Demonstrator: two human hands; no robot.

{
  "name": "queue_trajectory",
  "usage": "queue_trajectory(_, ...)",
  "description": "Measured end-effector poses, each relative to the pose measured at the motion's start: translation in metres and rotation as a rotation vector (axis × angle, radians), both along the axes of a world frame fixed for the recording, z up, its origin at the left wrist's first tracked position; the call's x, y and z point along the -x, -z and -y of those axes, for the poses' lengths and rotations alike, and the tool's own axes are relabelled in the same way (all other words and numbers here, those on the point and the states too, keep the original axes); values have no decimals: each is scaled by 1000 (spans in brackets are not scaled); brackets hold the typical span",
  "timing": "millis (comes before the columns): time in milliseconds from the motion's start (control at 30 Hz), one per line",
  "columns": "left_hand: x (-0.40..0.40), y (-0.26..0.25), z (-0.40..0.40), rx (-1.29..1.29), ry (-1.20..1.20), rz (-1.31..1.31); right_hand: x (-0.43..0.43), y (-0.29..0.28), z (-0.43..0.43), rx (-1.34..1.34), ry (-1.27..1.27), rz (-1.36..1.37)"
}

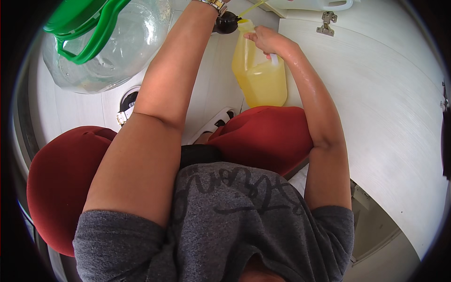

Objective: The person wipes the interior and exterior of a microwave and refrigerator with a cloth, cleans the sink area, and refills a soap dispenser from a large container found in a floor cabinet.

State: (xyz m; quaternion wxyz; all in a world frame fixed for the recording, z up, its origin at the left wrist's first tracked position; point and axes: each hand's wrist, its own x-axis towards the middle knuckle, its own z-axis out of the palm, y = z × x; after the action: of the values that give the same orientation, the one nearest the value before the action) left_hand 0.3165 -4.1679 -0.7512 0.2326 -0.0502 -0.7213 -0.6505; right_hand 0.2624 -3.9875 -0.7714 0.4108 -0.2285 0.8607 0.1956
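Observation:
A translucent plastic jug [265, 86] of yellow liquid stands on the floor before my knee, uncapped and more than half full. My right hand [269, 40] grips its handle, the forefinger pointing along the neck. Beyond the top edge my left hand is out of view; only the wrist with a metal watch [213, 4] shows. Beside the jug's mouth sits a rounded black object [226, 23], partly hidden by the wrist. From the top edge a thin yellow strand [252, 8] slants down to the mouth; I cannot tell whether it is liquid or a tube.
A large clear container [116, 46] with a green lid and handle [93, 46] stands at upper left. Another translucent container [317, 4] is cut off at the top right. Below it, a white cabinet door [356, 77] bears a metal hinge [327, 24].

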Motion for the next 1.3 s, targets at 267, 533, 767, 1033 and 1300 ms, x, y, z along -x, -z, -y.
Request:
queue_trajectory(267,1,3,-1,31,-10,13,-3,-6,3,-3,-20,-2)
queue_trajectory(533,7,-3,-6,48,-38,53,-11,-15,-12,267,47,7)
queue_trajectory(767,6,17,-10,35,-6,139,-26,-36,-1,315,77,-23)
queue_trajectory(1033,3,49,-19,105,67,225,-20,-43,-39,511,113,-81)
queue_trajectory(1300,1,119,-33,213,268,424,11,-38,-130,967,189,-18)
